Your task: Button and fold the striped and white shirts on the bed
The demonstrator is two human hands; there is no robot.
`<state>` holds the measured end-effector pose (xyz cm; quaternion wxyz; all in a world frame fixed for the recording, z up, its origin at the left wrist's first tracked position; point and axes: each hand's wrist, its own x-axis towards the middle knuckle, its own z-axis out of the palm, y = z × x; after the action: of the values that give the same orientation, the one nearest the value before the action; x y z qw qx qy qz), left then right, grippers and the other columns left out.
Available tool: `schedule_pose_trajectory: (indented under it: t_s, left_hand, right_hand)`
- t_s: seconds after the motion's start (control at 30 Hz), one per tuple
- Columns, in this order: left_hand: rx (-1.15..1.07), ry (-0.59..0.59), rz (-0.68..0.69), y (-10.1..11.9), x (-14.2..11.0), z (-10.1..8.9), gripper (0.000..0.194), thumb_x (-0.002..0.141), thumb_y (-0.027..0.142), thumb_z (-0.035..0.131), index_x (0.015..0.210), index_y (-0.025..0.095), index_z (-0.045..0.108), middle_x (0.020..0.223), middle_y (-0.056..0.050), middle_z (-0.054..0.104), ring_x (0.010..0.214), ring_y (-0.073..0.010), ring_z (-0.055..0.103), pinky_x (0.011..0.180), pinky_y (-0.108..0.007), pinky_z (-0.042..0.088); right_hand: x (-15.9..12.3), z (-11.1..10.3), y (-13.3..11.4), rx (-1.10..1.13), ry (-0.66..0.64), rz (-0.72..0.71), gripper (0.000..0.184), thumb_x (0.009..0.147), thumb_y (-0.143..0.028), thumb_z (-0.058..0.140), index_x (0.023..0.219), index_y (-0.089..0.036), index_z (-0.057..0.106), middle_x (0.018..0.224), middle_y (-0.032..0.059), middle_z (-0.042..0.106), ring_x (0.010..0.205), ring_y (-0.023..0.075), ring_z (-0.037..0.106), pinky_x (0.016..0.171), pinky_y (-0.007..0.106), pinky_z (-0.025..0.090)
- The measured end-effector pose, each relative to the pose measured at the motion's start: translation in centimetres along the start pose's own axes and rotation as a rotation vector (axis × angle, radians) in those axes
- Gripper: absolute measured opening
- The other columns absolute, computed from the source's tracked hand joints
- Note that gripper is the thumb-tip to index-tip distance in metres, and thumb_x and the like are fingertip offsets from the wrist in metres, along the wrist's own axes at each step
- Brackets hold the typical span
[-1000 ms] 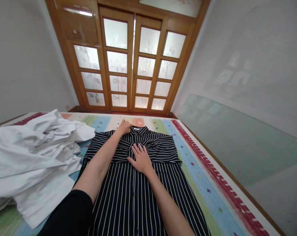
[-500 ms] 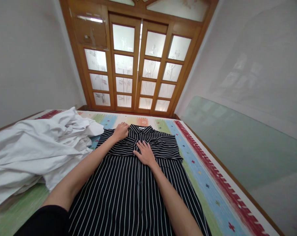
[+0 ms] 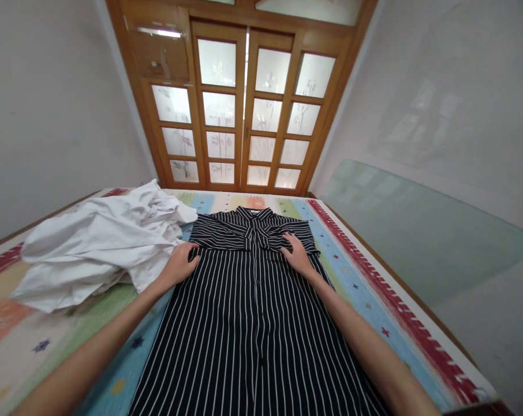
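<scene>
A black shirt with thin white stripes point(image 3: 250, 323) lies spread flat, collar away from me, its sleeves folded across the chest. My left hand point(image 3: 180, 264) rests flat on the shirt's left edge, just below the folded sleeve, fingers apart. My right hand point(image 3: 297, 255) lies flat on the right side near the folded sleeve's end, fingers spread. Neither hand holds anything.
The shirt lies on a colourful striped mat point(image 3: 361, 271). A crumpled heap of white cloth point(image 3: 101, 248) sits to the left, touching the shirt's shoulder. Wooden doors with frosted panes point(image 3: 244, 110) stand beyond, a white wall on each side.
Both hands slid from the collar and chest outward and toward me, to the shirt's left and right sides. My view shifted left and back.
</scene>
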<state>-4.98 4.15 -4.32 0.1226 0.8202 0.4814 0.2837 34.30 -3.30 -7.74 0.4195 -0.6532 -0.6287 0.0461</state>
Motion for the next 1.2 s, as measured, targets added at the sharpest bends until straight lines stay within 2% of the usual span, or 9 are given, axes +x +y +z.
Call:
schedule_pose_trajectory:
  t_s: [0.2, 0.43, 0.53, 0.67, 0.77, 0.87, 1.0, 1.13, 1.2]
  left_hand:
    - [-0.271, -0.097, -0.356, -0.1, -4.9, -1.6, 0.045, 0.069, 0.041, 0.059, 0.108, 0.018, 0.056, 0.115, -0.011, 0.066, 0.098, -0.0271, 0.066, 0.085, -0.039, 0.053]
    - [-0.343, -0.051, -0.527, -0.2, -6.9, -1.6, 0.065, 0.060, 0.046, 0.069, 0.114, 0.017, 0.049, 0.107, -0.012, 0.067, 0.080, -0.0246, 0.068, 0.075, -0.037, 0.053]
    - [-0.371, -0.119, -0.553, -0.3, -7.5, -1.8, 0.068, 0.056, 0.047, 0.071, 0.113, 0.017, 0.050, 0.091, -0.007, 0.070, 0.074, -0.0245, 0.068, 0.069, -0.034, 0.052]
    - [-0.219, -0.166, -0.469, 0.1, -8.0, -2.7, 0.046, 0.054, 0.039, 0.069, 0.095, 0.019, 0.061, 0.069, 0.000, 0.066, 0.073, -0.0240, 0.066, 0.069, -0.031, 0.048]
    - [-0.185, -0.153, -0.460, 0.3, -8.4, -3.4, 0.038, 0.056, 0.034, 0.063, 0.091, 0.020, 0.063, 0.060, 0.003, 0.062, 0.063, -0.0209, 0.063, 0.063, -0.028, 0.045]
    - [-0.305, -0.148, -0.498, 0.2, -9.1, -3.6, 0.038, 0.058, 0.033, 0.058, 0.094, 0.019, 0.060, 0.058, 0.005, 0.062, 0.055, -0.0187, 0.060, 0.055, -0.027, 0.043]
    - [-0.423, -0.085, -0.533, 0.3, -10.0, -3.9, 0.043, 0.056, 0.039, 0.064, 0.094, 0.019, 0.056, 0.060, 0.003, 0.064, 0.060, -0.0203, 0.064, 0.058, -0.028, 0.046]
    - [-0.630, -0.219, -0.631, 1.0, -11.1, -4.5, 0.061, 0.051, 0.048, 0.075, 0.100, 0.019, 0.054, 0.059, 0.003, 0.065, 0.059, -0.0225, 0.066, 0.055, -0.029, 0.046]
    - [-0.699, -0.292, -0.661, 1.3, -11.7, -4.9, 0.060, 0.048, 0.050, 0.079, 0.094, 0.019, 0.056, 0.065, 0.001, 0.068, 0.063, -0.0225, 0.067, 0.056, -0.028, 0.047]
  right_hand:
    - [-6.9, -6.2, 3.4, -0.228, -0.067, 0.073, 0.048, 0.074, -0.025, 0.060, 0.121, -0.016, 0.061, 0.138, 0.0155, 0.052, 0.132, 0.0318, 0.043, 0.113, 0.052, 0.027]
    - [-13.3, -10.0, 2.2, -0.059, -0.081, 0.190, 0.046, 0.071, -0.028, 0.063, 0.117, -0.020, 0.059, 0.127, 0.0119, 0.059, 0.114, 0.0270, 0.058, 0.101, 0.045, 0.043]
    - [-14.4, -11.1, 1.4, 0.037, -0.100, 0.337, 0.053, 0.069, -0.027, 0.066, 0.121, -0.020, 0.055, 0.110, 0.0084, 0.065, 0.085, 0.0205, 0.065, 0.080, 0.036, 0.053]
    - [-14.8, -12.5, 1.2, 0.072, -0.129, 0.452, 0.056, 0.064, -0.028, 0.069, 0.118, -0.020, 0.055, 0.080, -0.0018, 0.062, 0.058, 0.0135, 0.057, 0.064, 0.030, 0.049]
    - [-14.9, -13.4, 1.3, 0.143, -0.103, 0.499, 0.050, 0.062, -0.037, 0.069, 0.108, -0.019, 0.058, 0.068, -0.0051, 0.056, 0.057, 0.0139, 0.057, 0.063, 0.029, 0.048]
    - [-15.4, -13.8, 0.8, 0.181, -0.049, 0.546, 0.047, 0.062, -0.047, 0.071, 0.098, -0.018, 0.059, 0.061, -0.0045, 0.056, 0.061, 0.0169, 0.059, 0.067, 0.030, 0.048]
    - [-16.6, -14.2, -0.4, 0.367, -0.134, 0.690, 0.050, 0.063, -0.052, 0.073, 0.098, -0.019, 0.058, 0.064, -0.0020, 0.062, 0.065, 0.0194, 0.063, 0.067, 0.031, 0.049]
    - [-17.9, -15.2, -1.1, 0.507, -0.235, 0.786, 0.057, 0.059, -0.046, 0.080, 0.105, -0.021, 0.057, 0.067, -0.0027, 0.063, 0.069, 0.0209, 0.066, 0.068, 0.033, 0.051]
    - [-18.4, -15.8, -1.2, 0.541, -0.274, 0.792, 0.061, 0.057, -0.043, 0.082, 0.108, -0.021, 0.057, 0.070, -0.0017, 0.065, 0.072, 0.0217, 0.067, 0.071, 0.034, 0.052]
